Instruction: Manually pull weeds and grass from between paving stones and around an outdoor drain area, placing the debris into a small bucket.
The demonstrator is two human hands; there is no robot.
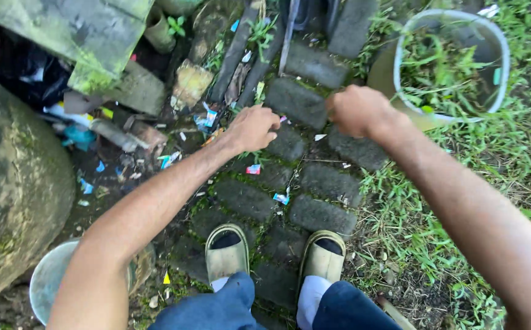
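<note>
Bare forearms, jeans (216, 308), perhaps olive slides (227, 252)

Dark grey paving stones (305, 101) are seen, edged with bright green moss. Small litter scraps (280, 197) in blue, red and white are scattered over them. Olive-green slide sandals (227, 250) are worn with white socks and dark blue trousers. A pale, translucent bucket (502, 46) is filled with green weeds. A grey boulder (14, 177) is mottled with moss; a nearby round lid (46, 278), possibly metal, appears silvery-blue.
</note>
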